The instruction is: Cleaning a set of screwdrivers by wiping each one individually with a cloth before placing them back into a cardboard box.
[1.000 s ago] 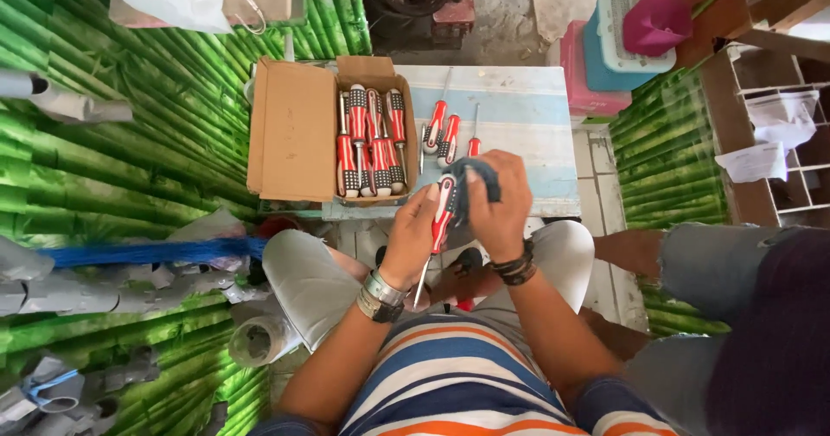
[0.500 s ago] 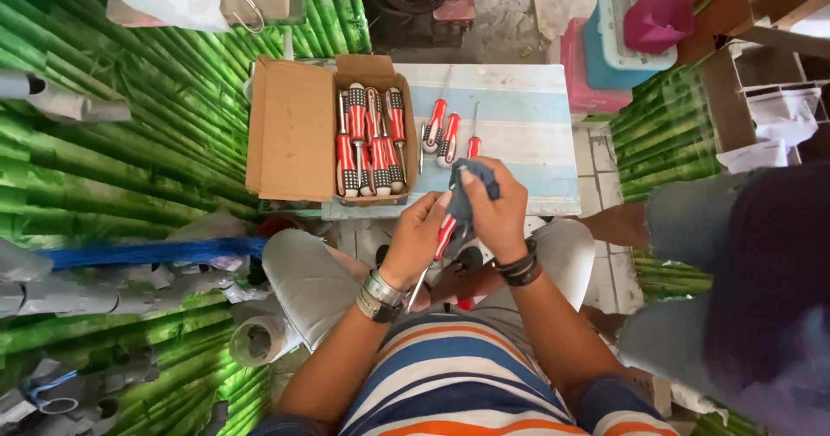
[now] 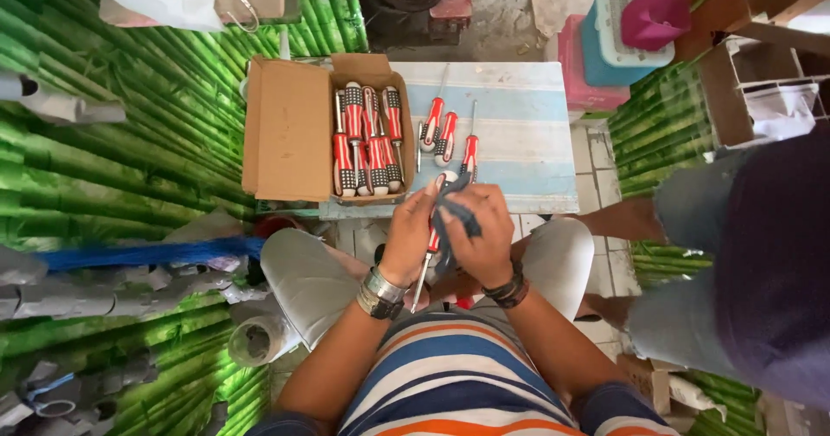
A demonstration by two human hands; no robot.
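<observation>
1. Since half a second ago I see the hands drawn slightly closer to the body, the dark cloth (image 3: pixel 456 220) now bunched higher over the handle end of the screwdriver (image 3: pixel 430 247), and the person in denim at the right edge moved nearer.
2. The left hand (image 3: pixel 411 237) is clamped around the screwdriver's red handle; the right hand (image 3: pixel 486 235) is closed on the cloth and pressed against the same tool, so the two hands meet over the lap, just short of the desk (image 3: pixel 527 155).
3. The screwdriver sits between both palms, its thin steel shaft pointing down toward the striped shirt.
4. To my eye, wiping goes best with the left hand holding the handle steady while the cloth wraps fully around it and slides along its length, keeping the tip angled away from the legs.
5. Three more screwdrivers (image 3: pixel 447 137) lie side by side on the pale blue, streaked wooden top; their handles are glossy red with black studded grips.
6. An open cardboard box (image 3: pixel 290 129), matte brown with its lid flap folded left, holds a packed row of the same tools.
7. Green bamboo-pattern sheeting (image 3: pixel 104 168) covers the surroundings.
</observation>
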